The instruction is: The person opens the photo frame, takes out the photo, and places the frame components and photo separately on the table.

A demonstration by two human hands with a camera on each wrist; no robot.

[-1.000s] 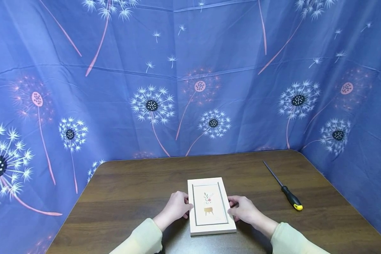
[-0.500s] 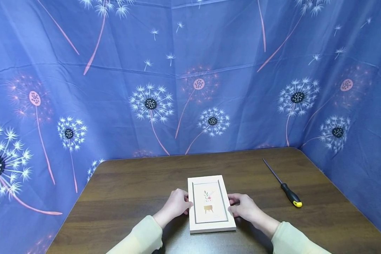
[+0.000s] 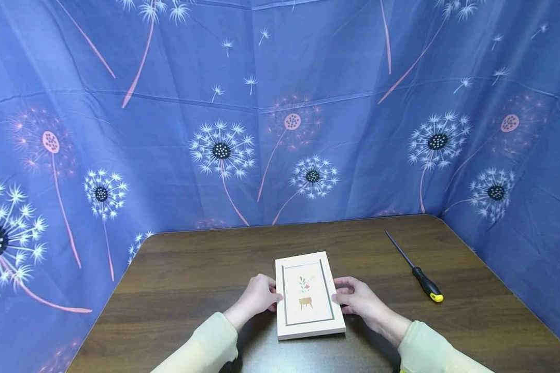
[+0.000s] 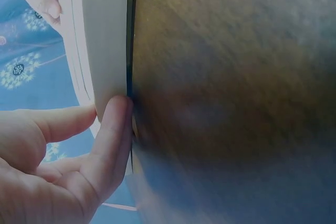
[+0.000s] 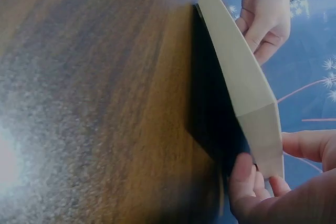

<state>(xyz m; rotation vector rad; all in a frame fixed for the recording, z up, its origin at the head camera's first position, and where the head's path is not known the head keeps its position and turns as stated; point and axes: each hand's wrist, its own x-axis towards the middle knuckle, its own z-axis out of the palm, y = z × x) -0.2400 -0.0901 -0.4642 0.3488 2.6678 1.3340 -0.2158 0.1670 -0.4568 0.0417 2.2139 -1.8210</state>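
Observation:
A picture frame point(image 3: 309, 324) with a cream border and a plant-and-stool print lies face up between the two hands. My left hand point(image 3: 256, 296) pinches its left side, thumb on the front border and fingers at the side and back edge in the left wrist view. On the opposite side my right hand point(image 3: 361, 303) grips the edge, thumb point(image 5: 307, 144) on the front and fingertips point(image 5: 242, 169) under the dark back. The right wrist view shows this dark underside point(image 5: 212, 98) raised from the table at an angle. Most of the left hand's fingers are hidden by the frame in the head view.
A screwdriver point(image 3: 424, 282) with a black and yellow handle lies on the wooden table point(image 3: 191, 274) to the right of the frame. Behind the table and along its sides hangs a blue cloth point(image 3: 364, 171) printed with dandelions.
The frame has shifted slightly away from the person and up, with both hands still on its sides. The head view has tilted down a little. The screwdriver stays where it lay.

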